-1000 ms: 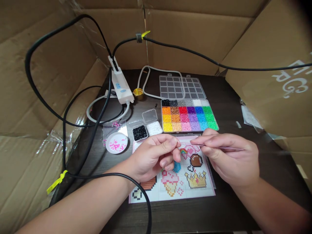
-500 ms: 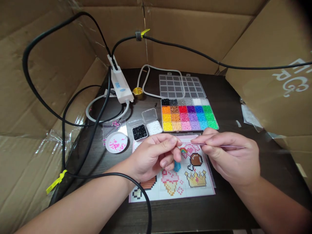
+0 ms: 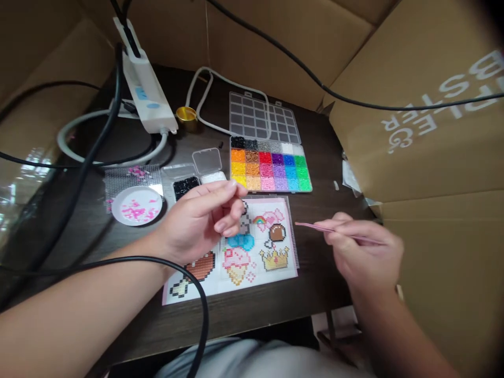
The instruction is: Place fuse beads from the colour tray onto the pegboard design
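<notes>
My right hand (image 3: 366, 247) is closed around a pair of thin pink tweezers (image 3: 321, 227), whose tips point left over the dark table. My left hand (image 3: 205, 215) hovers above the pattern sheet, thumb and forefinger pressed together and the other fingers curled; whatever may lie in that pinch is hidden. Beneath it, the pattern sheet (image 3: 275, 286) shows pixel pictures of an ice cream, a crown and a rainbow, partly covered by the hand. Just behind the left hand are a small open box of black beads (image 3: 185, 186) and one of white beads (image 3: 212, 177).
A divided bead case (image 3: 271, 170) in many colours lies behind the sheet, its clear lid (image 3: 263, 118) folded back. Left stand a white dish (image 3: 136, 220) of pink beads, a power strip (image 3: 147, 94) and a gold cup (image 3: 186, 118). A black cable (image 3: 202, 310) loops over my left forearm. Cardboard walls (image 3: 441, 178) surround the table.
My hands have moved apart, and the tweezers have drawn away from the left fingertips to the right. The camera view has tilted and shifted, so the table things appear farther left.
</notes>
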The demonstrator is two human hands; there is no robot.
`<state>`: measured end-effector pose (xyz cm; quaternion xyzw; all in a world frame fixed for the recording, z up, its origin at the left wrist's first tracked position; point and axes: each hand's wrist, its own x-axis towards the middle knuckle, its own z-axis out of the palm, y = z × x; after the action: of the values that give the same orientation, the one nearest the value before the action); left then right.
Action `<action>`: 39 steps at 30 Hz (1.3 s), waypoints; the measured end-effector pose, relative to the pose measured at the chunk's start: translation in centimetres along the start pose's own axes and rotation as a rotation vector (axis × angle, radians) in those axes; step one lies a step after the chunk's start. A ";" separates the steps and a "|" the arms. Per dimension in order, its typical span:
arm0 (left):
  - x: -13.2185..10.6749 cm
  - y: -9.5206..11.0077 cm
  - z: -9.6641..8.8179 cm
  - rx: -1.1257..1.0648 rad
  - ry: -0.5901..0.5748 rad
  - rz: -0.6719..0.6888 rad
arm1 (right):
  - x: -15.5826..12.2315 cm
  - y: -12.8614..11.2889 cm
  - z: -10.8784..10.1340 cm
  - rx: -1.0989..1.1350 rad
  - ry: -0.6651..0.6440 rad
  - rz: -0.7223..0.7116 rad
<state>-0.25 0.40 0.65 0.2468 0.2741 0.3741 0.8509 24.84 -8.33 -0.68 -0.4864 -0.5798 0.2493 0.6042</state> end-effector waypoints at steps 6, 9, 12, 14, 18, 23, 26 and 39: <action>0.2 0.0 0.0 0.023 0.014 -0.001 | -3.6 2.1 -0.9 -0.073 0.018 0.226; 0.2 -0.1 0.0 0.039 0.008 -0.005 | -3.5 1.7 -0.6 -0.156 -0.006 0.250; 0.2 -0.1 0.0 0.042 0.011 -0.009 | -3.0 1.3 -0.4 -0.221 -0.038 0.285; 0.2 0.0 0.0 0.046 0.012 -0.011 | -2.9 1.1 -0.4 -0.254 -0.038 0.294; 0.2 0.0 -0.1 0.060 0.021 -0.015 | -3.1 1.2 -0.3 -0.296 -0.041 0.293; 0.2 0.0 -0.2 0.085 0.040 -0.038 | -3.0 1.2 -0.3 -0.282 -0.067 0.291; 0.1 0.0 -0.1 0.091 0.051 -0.047 | -2.9 1.1 -0.3 -0.287 -0.064 0.293; 0.1 0.1 0.1 0.107 0.051 -0.048 | -3.0 1.1 -0.4 -0.297 -0.071 0.290</action>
<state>-0.15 0.52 0.70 0.2756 0.3211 0.3444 0.8381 24.93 -10.59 -2.96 -0.6393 -0.5552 0.2624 0.4628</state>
